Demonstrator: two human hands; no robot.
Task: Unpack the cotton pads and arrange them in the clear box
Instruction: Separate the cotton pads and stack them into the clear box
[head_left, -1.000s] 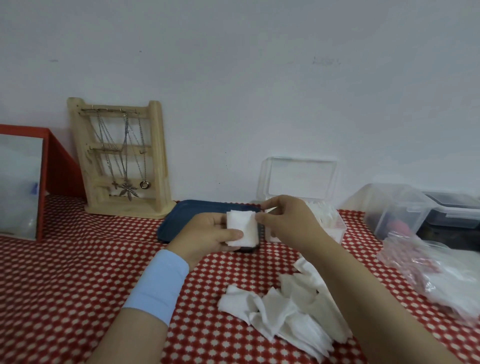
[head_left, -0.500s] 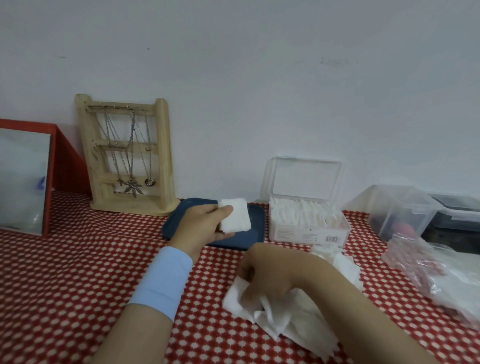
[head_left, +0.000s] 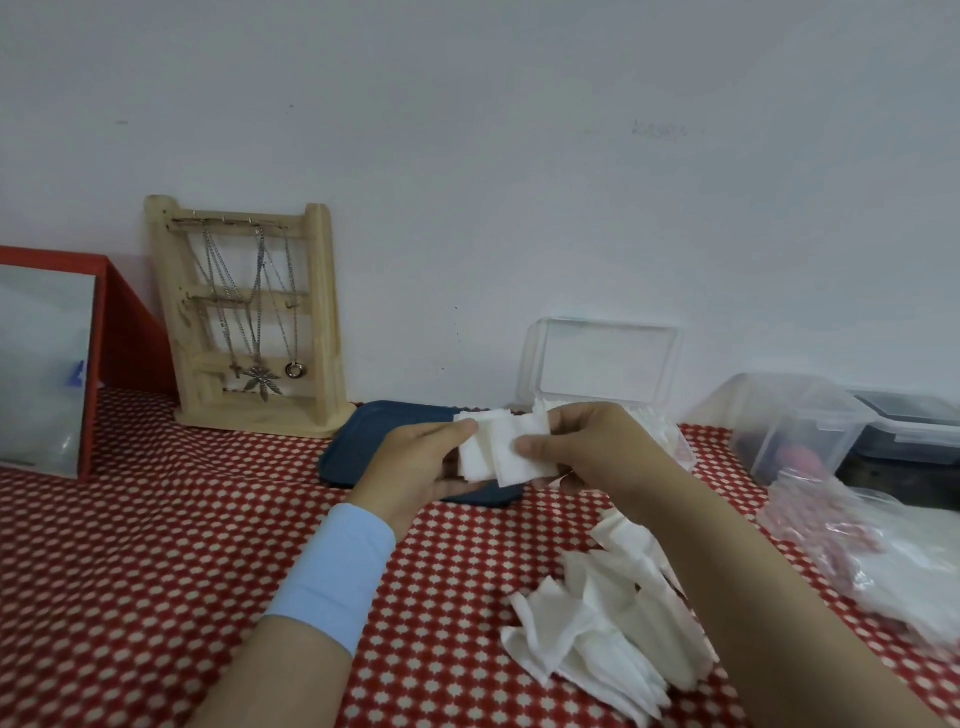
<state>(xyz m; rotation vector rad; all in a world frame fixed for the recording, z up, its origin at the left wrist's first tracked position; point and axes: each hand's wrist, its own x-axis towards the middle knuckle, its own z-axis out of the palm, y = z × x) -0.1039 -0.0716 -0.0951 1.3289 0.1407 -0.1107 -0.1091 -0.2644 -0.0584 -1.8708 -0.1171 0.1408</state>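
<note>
At 12 o'clock above the red dotted desk (head_left: 156, 545), left hand (head_left: 415, 467) and right hand (head_left: 597, 452) grips pinch square white cotton pads (head_left: 498, 441).

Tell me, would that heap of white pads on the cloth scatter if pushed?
Probably: the heap of pads lies loose and overlapping, so a push would likely spread it. They look thin and floppy; several edges bend upward.
</note>
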